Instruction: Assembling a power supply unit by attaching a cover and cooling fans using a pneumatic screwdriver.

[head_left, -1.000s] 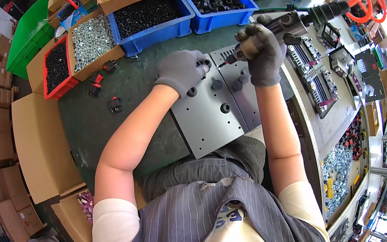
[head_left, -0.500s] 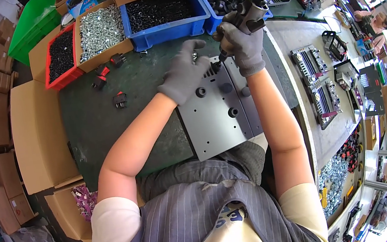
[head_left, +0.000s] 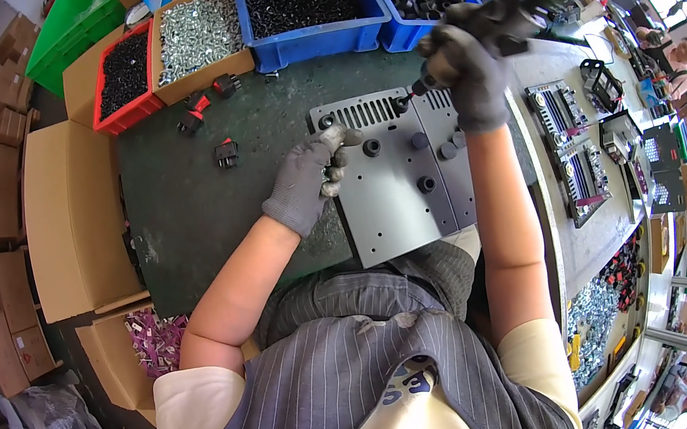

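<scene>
Head view. Your left hand [head_left: 308, 180], in a grey knit glove, is now off the plate's upper edge and lower, over its left side, mid-frame. Fingers half curled; you may have something small in them, can't tell.

Your right hand [head_left: 474, 82], also gloved, grips a dark metal power driver [head_left: 501, 25], upper right of centre. Half a second ago it stands steep over the slots; now it leans well over to the right, blurred. Its tip is close by a round black foot [head_left: 400, 105]; contact can't be told.

The flat grey metal plate [head_left: 379, 218] lies right of centre on the dark-green bench top [head_left: 209, 198]. Its upper left corner is bared, showing another black foot [head_left: 327, 121]. My reading: you've let go of that corner between fastenings; whether either foot is tight doesn't show.
</scene>
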`<action>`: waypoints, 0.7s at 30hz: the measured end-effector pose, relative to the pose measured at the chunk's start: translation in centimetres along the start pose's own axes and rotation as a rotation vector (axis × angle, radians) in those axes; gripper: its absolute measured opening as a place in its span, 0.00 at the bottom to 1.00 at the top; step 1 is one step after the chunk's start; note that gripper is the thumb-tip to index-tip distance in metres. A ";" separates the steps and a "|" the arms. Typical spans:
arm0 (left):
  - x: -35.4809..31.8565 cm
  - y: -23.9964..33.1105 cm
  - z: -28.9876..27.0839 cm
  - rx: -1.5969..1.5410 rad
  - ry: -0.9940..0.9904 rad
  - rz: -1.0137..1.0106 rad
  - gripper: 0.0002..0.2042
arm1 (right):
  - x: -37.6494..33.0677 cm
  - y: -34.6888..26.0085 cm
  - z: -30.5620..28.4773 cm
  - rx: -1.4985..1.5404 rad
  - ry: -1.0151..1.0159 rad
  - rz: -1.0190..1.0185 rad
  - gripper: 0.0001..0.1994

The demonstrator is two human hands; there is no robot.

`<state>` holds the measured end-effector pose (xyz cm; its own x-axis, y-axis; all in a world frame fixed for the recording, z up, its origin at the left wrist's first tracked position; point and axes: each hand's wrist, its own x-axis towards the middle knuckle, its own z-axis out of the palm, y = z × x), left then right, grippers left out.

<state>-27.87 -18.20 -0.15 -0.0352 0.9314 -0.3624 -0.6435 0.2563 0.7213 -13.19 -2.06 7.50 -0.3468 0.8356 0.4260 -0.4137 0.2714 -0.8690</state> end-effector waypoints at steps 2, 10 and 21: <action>0.0 -0.1 0.5 0.012 0.000 -0.024 0.13 | -2.0 -2.4 0.6 0.180 0.031 0.013 0.17; -0.8 -0.7 3.9 -0.336 -0.138 -0.221 0.14 | -7.4 -5.1 0.5 0.423 -0.059 -0.086 0.16; -0.8 -2.4 6.5 -0.370 -0.195 -0.266 0.14 | -9.4 -6.0 -1.4 0.493 -0.046 -0.195 0.15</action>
<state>-21.33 -17.90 2.19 0.2878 0.8863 -0.3628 -0.8406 0.4153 0.3478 -6.26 -10.90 8.36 -0.2560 0.7674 0.5879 -0.8171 0.1532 -0.5558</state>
